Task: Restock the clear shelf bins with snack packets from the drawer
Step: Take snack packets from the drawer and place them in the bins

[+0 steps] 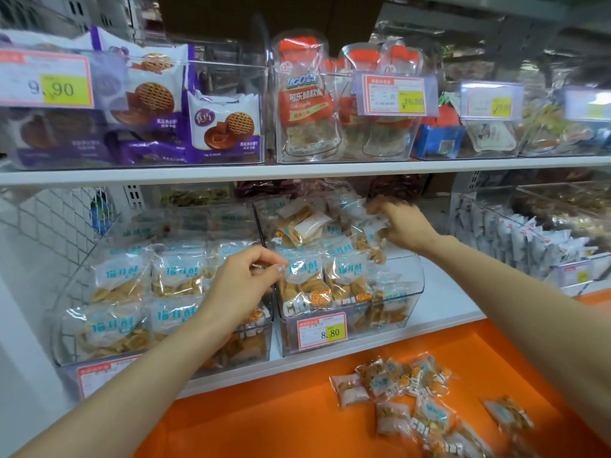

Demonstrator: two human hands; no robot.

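Packets (396, 381) of golden snack lie loose in the orange drawer (264, 424), nearest to the camera and toward its right side. Some overlap each other, and those at the lower edge are blurred.

Behind the drawer runs the white shelf (446, 305), and on it clear bins stand side by side. The middle bin (408, 285) carries a tag (322, 332) reading 8.80 on its front wall. It is full of the same kind of packets, upright in the front row and heaped at the back.

The left hand (244, 282) is at the front of this bin. Its thumb and forefinger pinch the top corner of the front packet (302, 279), which stands upright just behind the front wall. The right hand (403, 226) reaches deeper, over the heap (307, 223) at the back of the same bin, with its fingers bent down onto the packets there (it is blurred, so I cannot tell if it grips one or only touches). The two hands are well apart.

Just beside, the left bin (66, 325) holds more such packets in rows. To the right, white sachets (515, 236) stand in another bin.

Farther up, the top shelf (297, 170) bears bins with purple biscuit packs (224, 123) and red candy packs (304, 94).
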